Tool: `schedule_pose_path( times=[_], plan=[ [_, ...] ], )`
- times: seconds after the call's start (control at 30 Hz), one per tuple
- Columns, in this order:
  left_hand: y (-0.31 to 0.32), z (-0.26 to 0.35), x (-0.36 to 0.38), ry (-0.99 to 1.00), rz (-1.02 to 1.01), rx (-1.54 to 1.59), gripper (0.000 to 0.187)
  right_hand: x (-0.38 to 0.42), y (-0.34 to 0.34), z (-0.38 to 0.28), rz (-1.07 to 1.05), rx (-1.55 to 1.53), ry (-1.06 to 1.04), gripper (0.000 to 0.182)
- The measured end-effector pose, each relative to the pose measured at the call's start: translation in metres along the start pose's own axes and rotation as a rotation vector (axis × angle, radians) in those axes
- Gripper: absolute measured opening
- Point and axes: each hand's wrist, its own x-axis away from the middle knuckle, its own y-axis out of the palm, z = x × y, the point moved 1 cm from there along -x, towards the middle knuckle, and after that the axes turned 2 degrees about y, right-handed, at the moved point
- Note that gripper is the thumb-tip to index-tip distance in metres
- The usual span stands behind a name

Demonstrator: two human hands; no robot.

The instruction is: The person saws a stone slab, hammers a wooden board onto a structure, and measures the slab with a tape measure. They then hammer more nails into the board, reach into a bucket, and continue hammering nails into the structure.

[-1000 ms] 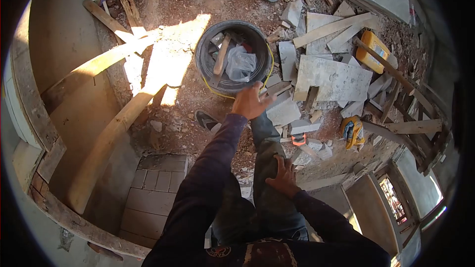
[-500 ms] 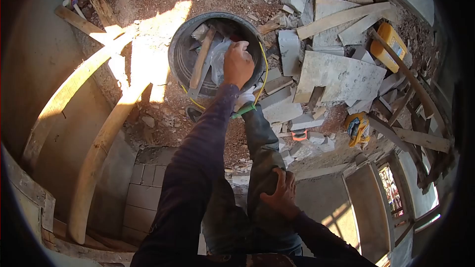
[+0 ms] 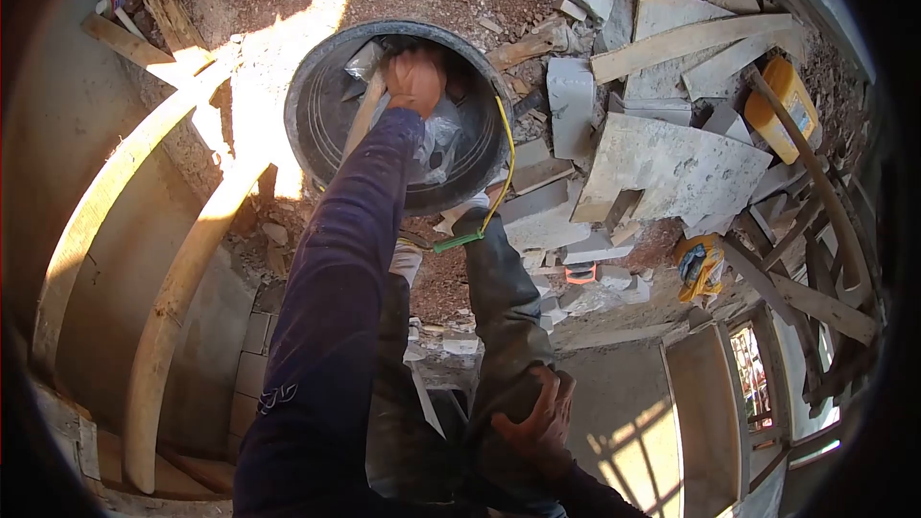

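Observation:
My left hand [image 3: 415, 83] reaches down inside a black bucket [image 3: 299, 125], its knuckles up and its fingertips hidden below. Right beside it a wooden bar [image 3: 365, 120] leans in the bucket, partly covered by my sleeve. Under my wrist lies crumpled clear plastic [image 3: 439, 146], and a small clear packet [image 3: 365, 59] sits near the far wall of the bucket. A yellow bucket handle [image 3: 506, 149] with a green grip [image 3: 459, 242] hangs down on the near right side. My right hand [image 3: 542, 419] rests on my right leg near the knee, fingers spread and holding nothing.
Broken slabs [image 3: 672, 168] and boards [image 3: 686, 43] lie piled at the right, with a yellow jug [image 3: 782, 110] and a yellow bag [image 3: 700, 267]. An orange-edged object [image 3: 580, 273] lies near my leg. Curved timbers [image 3: 192, 297] stand at the left.
My left hand has moved left and farther into the bucket, over toward the wooden bar. The bucket appears larger and farther left in view. My right hand stays on my leg.

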Motion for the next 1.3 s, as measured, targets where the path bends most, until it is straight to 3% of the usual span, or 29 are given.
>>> schedule_pose_path(
  times=[0.27,0.37,0.57,0.63,0.67,0.73,0.87,0.93,0.97,1.03,1.07,1.13,1.3],
  plan=[
    [0.0,-0.015,-0.004,0.041,0.027,-0.001,0.02,-0.002,-0.005,-0.005,0.024,-0.016,-0.032,0.085],
    [-0.005,-0.02,-0.009,0.159,0.086,0.112,0.021,-0.002,-0.004,-0.002,0.053,0.014,-0.079,0.085],
    [-0.014,-0.016,-0.016,0.072,-0.129,0.056,0.022,-0.003,-0.003,-0.001,0.062,0.01,-0.082,0.085],
    [-0.01,-0.022,-0.024,0.18,-0.216,0.039,0.023,-0.003,-0.002,0.001,0.061,0.009,-0.09,0.085],
    [-0.007,-0.025,-0.018,0.18,-0.214,0.043,0.023,-0.003,-0.002,0.002,0.061,0.005,-0.094,0.085],
    [-0.021,-0.022,-0.006,0.359,0.002,0.025,0.02,-0.004,-0.003,0.002,0.071,0.007,-0.094,0.084],
    [-0.024,-0.023,-0.002,0.368,-0.006,0.072,0.02,-0.003,-0.003,0.002,0.055,0.017,-0.066,0.084],
    [-0.047,-0.02,0.009,0.365,0.151,0.444,0.018,-0.003,-0.001,0.004,0.059,0.022,-0.067,0.084],
    [-0.057,-0.016,0.016,0.368,0.154,0.442,0.018,-0.003,0.0,0.005,0.06,0.029,-0.071,0.084],
    [-0.079,-0.01,0.034,0.08,0.279,0.811,0.019,-0.002,0.001,0.007,0.054,0.034,-0.059,0.084],
    [-0.091,-0.009,0.045,0.083,0.288,0.804,0.019,-0.003,0.002,0.007,0.051,0.045,-0.047,0.085],
    [-0.11,-0.007,0.076,-0.362,-0.04,2.032,0.029,-0.002,0.002,0.007,0.063,0.047,-0.057,0.084],
    [-0.178,0.003,0.153,-0.361,-0.003,2.338,0.025,-0.001,0.004,0.002,0.148,0.137,-0.185,0.086]
  ],
)
